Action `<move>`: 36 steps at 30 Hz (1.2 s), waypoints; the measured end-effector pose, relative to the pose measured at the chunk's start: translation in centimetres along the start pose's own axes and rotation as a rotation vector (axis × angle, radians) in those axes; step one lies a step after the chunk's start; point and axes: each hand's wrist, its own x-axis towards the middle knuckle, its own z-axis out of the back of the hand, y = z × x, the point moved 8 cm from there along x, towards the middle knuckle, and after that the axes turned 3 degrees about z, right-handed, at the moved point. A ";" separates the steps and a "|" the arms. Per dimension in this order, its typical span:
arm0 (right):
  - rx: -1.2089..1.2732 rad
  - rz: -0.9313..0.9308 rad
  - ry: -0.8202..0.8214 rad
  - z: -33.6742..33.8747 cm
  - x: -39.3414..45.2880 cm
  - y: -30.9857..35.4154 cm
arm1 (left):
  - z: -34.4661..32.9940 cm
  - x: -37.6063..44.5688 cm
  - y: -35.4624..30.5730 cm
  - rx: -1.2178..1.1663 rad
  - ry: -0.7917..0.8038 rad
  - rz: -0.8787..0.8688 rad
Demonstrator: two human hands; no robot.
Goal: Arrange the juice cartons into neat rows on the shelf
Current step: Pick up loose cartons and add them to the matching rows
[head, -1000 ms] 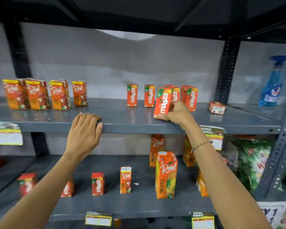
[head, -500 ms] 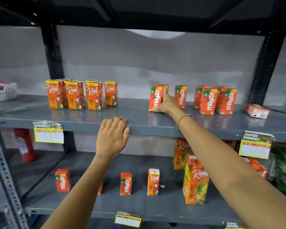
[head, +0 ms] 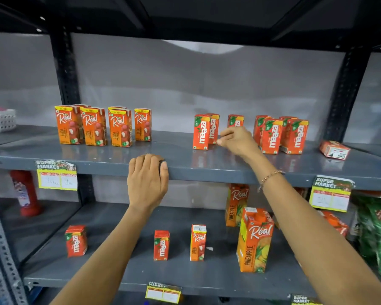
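On the upper grey shelf (head: 97, 159), several orange Real litchi cartons (head: 95, 126) stand in a row at the left. Red Maaza cartons stand at the right: a pair (head: 200, 133), a single one (head: 235, 121) behind my right hand, and a cluster (head: 273, 136). My right hand (head: 237, 139) hovers just right of the pair, fingers loosely curled and holding nothing. One carton (head: 334, 150) lies on its side at the far right. My left hand (head: 147, 183) rests palm down over the shelf's front edge.
The lower shelf holds scattered Maaza cartons (head: 76, 241) (head: 161, 245), a small Real carton (head: 198, 242) and tall pineapple cartons (head: 254, 241). Green packs (head: 376, 234) sit at the right, a red bottle (head: 25, 192) and a white basket (head: 0, 119) at the left. Price tags (head: 57, 175) hang from the shelf edge.
My right hand carried a Maaza carton left, stood it in front of another one, and has now let go. The view panned left. My left hand stayed on the shelf edge.
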 end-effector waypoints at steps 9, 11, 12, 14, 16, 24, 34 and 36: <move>0.274 -0.077 -0.674 20.2 -5.0 -11.3 | -3.9 -1.4 -16.8 -0.080 0.111 -0.289; 0.120 -0.272 -0.785 23.3 -6.6 -15.1 | -4.9 -1.8 -20.9 -0.073 0.142 -0.317; 0.035 -0.378 -0.795 24.4 -7.3 -17.1 | -5.3 -2.0 -22.7 -0.065 0.150 -0.328; -0.002 -0.529 -0.704 24.6 -8.1 -20.4 | -6.0 -2.3 -24.9 -0.050 0.143 -0.322; -0.023 -0.554 -0.633 24.5 -7.9 -22.2 | -6.2 -2.4 -25.5 -0.032 0.111 -0.311; -0.071 -0.481 -0.476 22.9 -4.5 -21.5 | -6.1 -2.8 -25.3 0.002 -0.007 -0.326; -0.080 -0.541 -0.457 22.6 -3.7 -21.3 | -5.9 -2.9 -25.0 -0.017 -0.008 -0.321; -0.061 -0.539 -0.453 22.6 -3.6 -21.2 | -5.8 -3.0 -25.1 -0.014 -0.009 -0.327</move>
